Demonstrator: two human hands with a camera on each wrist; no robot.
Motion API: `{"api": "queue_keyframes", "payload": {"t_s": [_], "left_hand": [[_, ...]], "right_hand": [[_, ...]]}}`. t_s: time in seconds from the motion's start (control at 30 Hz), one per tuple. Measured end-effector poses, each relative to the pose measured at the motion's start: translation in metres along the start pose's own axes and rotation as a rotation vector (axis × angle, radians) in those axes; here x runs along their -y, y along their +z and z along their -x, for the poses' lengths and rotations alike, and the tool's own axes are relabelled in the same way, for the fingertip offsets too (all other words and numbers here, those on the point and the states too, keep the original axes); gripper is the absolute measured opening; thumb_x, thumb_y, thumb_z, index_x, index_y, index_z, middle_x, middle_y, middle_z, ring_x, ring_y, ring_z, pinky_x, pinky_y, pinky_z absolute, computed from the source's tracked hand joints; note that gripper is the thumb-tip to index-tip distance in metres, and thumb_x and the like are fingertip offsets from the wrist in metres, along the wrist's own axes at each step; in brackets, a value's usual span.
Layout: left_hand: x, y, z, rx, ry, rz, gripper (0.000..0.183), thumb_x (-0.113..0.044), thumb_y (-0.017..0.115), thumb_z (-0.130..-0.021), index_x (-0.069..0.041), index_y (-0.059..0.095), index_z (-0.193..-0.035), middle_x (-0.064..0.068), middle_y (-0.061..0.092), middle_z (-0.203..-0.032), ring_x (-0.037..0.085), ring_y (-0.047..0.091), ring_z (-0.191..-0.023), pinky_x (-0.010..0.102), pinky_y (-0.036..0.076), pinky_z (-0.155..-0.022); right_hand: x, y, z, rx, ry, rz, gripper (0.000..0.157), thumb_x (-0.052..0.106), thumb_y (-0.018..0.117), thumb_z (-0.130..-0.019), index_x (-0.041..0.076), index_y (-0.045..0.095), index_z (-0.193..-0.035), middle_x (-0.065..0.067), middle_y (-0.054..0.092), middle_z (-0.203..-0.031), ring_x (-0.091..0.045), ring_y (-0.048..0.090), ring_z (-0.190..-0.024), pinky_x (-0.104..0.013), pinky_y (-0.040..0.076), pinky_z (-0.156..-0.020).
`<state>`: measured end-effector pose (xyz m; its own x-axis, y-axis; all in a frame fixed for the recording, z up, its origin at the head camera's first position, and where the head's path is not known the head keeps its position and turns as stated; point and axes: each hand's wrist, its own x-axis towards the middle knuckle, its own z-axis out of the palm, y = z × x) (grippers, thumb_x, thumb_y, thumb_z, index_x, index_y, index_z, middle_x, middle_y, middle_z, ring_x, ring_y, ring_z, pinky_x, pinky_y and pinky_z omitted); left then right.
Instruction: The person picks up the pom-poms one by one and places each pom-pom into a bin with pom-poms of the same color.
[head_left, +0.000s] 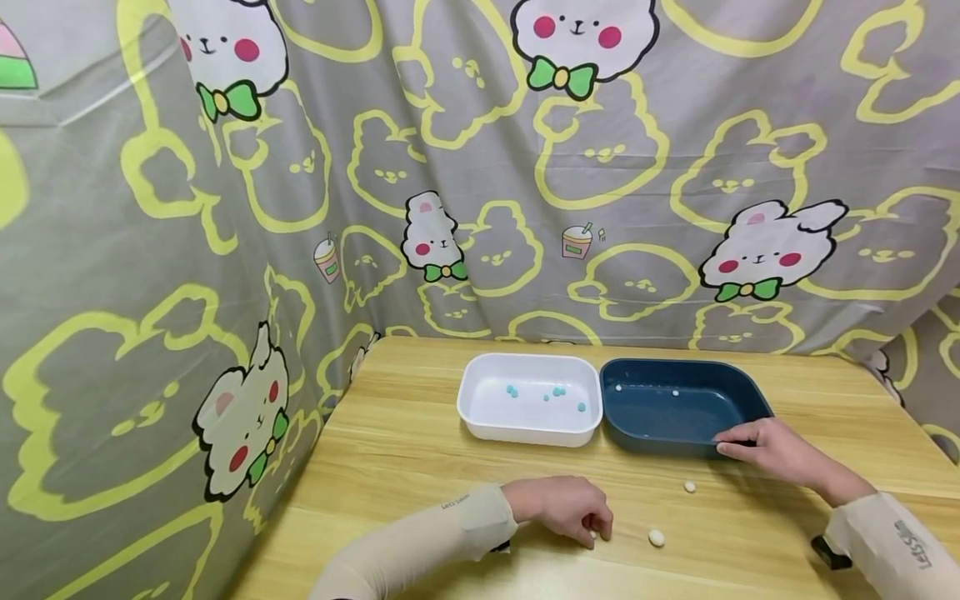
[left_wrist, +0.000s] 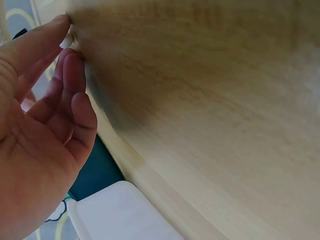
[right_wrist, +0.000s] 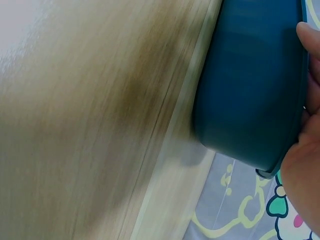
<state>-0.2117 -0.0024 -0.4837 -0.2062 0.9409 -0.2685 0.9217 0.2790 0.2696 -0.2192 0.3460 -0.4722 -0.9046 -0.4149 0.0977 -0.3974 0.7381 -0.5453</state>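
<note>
Pellet (head_left: 592,534), white and mostly hidden, sits at the tabletop (head_left: 420,475) between the curled thumb and fingers of our left hand (head_left: 561,505); we cannot tell which way its long axis points. Our right hand (head_left: 776,452) grips the near right rim of the blue tub (head_left: 660,417), which holds two white pellets (head_left: 675,393) and runs lengthwise left to right. Just beside it, the white tub (head_left: 525,434), lying likewise, holds turquoise beads (head_left: 581,407). Two loose pellets (head_left: 657,537) lie between our hands.
</note>
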Motion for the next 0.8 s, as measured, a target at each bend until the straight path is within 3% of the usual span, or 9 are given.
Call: {"api": "queue_keyframes", "payload": {"t_s": [0.3,0.6,0.8], "left_hand": [[-0.0010,0.0002,-0.0002,0.041,0.004,0.046,0.017,-0.021,0.074,-0.084,-0.020,0.070,-0.101,-0.016,0.056,-0.085,-0.011,0.046,-0.074,0.003,0.035,-0.069],[-0.0012,0.0004,-0.0002,0.021,0.004,0.050,0.014,-0.026,0.075,-0.082,-0.019,0.069,-0.093,-0.016,0.053,-0.079,-0.010,0.045,-0.070,0.003,0.035,-0.067],[0.0002,-0.0021,0.0010,0.021,-0.018,0.058,0.009,-0.021,0.074,-0.083,-0.018,0.068,-0.090,-0.016,0.054,-0.078,-0.008,0.046,-0.070,0.004,0.035,-0.067]], "right_hand": [[0.0003,-0.0001,-0.0003,0.001,0.017,-0.006,0.022,0.024,0.065,-0.090,0.007,0.073,-0.101,-0.007,0.070,-0.097,-0.003,0.061,-0.088,-0.023,0.050,-0.066],[-0.0021,0.0024,-0.0001,-0.011,0.013,-0.006,0.023,0.025,0.066,-0.089,0.007,0.074,-0.100,-0.006,0.071,-0.096,-0.002,0.061,-0.088,-0.023,0.050,-0.066],[-0.0023,0.0025,-0.0002,-0.019,0.012,-0.001,0.022,0.025,0.066,-0.089,0.008,0.074,-0.100,-0.005,0.071,-0.095,-0.003,0.061,-0.087,-0.023,0.050,-0.066]]}}
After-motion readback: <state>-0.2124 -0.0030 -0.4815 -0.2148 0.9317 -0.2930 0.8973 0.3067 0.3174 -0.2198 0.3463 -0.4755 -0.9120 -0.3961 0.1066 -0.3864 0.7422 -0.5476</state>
